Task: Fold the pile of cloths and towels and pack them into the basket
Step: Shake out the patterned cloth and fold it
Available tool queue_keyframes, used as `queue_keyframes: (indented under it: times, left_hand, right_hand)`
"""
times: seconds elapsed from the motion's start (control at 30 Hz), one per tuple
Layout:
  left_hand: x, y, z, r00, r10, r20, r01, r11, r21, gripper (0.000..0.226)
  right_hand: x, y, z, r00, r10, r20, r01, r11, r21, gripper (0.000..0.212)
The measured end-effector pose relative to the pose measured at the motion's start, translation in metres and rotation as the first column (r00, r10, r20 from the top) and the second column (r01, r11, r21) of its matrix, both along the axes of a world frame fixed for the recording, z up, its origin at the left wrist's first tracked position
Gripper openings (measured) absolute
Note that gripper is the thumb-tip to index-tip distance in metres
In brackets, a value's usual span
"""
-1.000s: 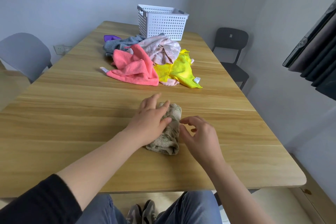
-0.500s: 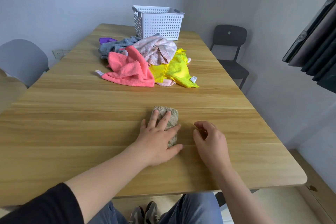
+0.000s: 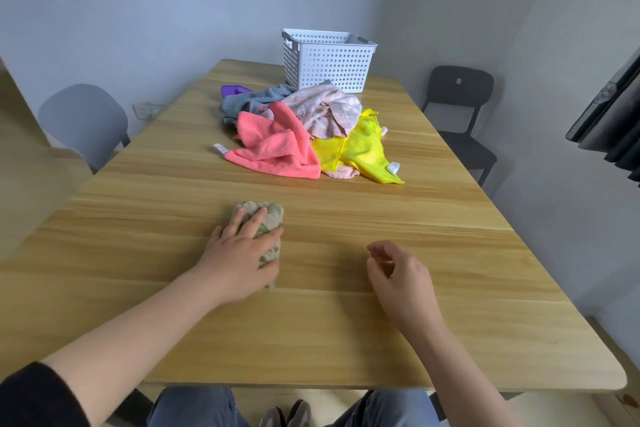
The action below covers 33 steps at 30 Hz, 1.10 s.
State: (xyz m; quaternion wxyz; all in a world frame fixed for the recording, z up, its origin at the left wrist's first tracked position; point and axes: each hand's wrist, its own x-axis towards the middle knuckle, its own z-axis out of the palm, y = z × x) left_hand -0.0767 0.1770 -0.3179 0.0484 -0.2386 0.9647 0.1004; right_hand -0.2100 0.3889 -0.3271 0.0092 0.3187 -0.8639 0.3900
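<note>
One folded cloth (image 3: 275, 217) lies under the left hand (image 3: 242, 255) on the wooden table (image 3: 415, 322). Its long axis runs away from the person, the far end poking out past the fingertips toward the pile and the near end beside the thumb. It is a narrow, thick bundle, beige with a faint grey-green pattern, and its far end is rounded. The left hand lies flat on it, fingers straight and slightly spread, pressing down without gripping.

The right hand (image 3: 398, 277) is well apart to the right of the left one, fingers loosely curled and holding nothing. I cannot tell whether it touches the table.

Well beyond the left hand's fingertips sits the unfolded heap: a pink cloth (image 3: 277, 146) nearest, a yellow cloth (image 3: 360, 152) to its right, a pale striped towel (image 3: 322, 107) on top, and a blue-grey towel (image 3: 249, 100) at the left. Further away stands the white perforated basket (image 3: 329, 59), just behind the heap.

Small white tags show on the pink cloth's left corner and the yellow cloth's right corner, with any writing too small to read.
</note>
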Motion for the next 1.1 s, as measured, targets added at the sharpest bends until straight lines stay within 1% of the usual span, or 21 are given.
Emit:
queue_keyframes:
  times: [0.23,0.53,0.7,0.8,0.87,0.97,1.0,1.1]
  left_hand:
    - [0.028,-0.069,-0.001,0.999,0.040,-0.031,-0.041,0.999,-0.016,0.059]
    - [0.053,-0.154,0.001,0.997,0.080,0.014,-0.080,0.997,-0.021,0.059]
    - [0.042,-0.170,0.013,0.997,0.056,0.044,-0.053,0.997,-0.062,0.062]
    - [0.034,-0.163,0.020,0.997,0.025,-0.070,-0.032,0.994,-0.103,0.065]
    - [0.028,-0.151,0.023,0.988,-0.010,-0.157,-0.009,0.993,-0.118,0.065]
    - [0.015,-0.129,0.024,0.959,-0.031,-0.280,0.021,0.999,-0.039,0.059]
    - [0.011,-0.121,0.023,0.945,-0.031,-0.324,0.032,0.999,-0.002,0.057]
    - [0.003,-0.096,0.016,0.909,-0.007,-0.417,0.041,0.997,0.072,0.055]
  right_hand:
    - [0.004,-0.064,-0.001,0.996,0.074,-0.039,-0.071,0.995,0.067,0.020]
    - [0.000,-0.130,-0.002,0.984,0.152,-0.096,-0.137,0.979,0.151,0.022]
    - [-0.016,-0.152,-0.001,0.982,0.148,-0.117,-0.126,0.976,0.177,0.023]
    - [-0.031,-0.160,0.002,0.987,0.122,-0.102,-0.101,0.977,0.189,0.025]
    - [-0.041,-0.167,0.004,0.986,0.100,-0.135,-0.076,0.982,0.171,0.028]
    - [-0.059,-0.180,0.007,0.982,0.071,-0.175,-0.052,0.992,0.113,0.039]
    - [-0.065,-0.186,0.009,0.986,0.054,-0.155,-0.039,0.994,0.104,0.043]
    - [-0.075,-0.200,0.012,0.999,0.022,-0.032,-0.020,0.997,0.078,0.051]
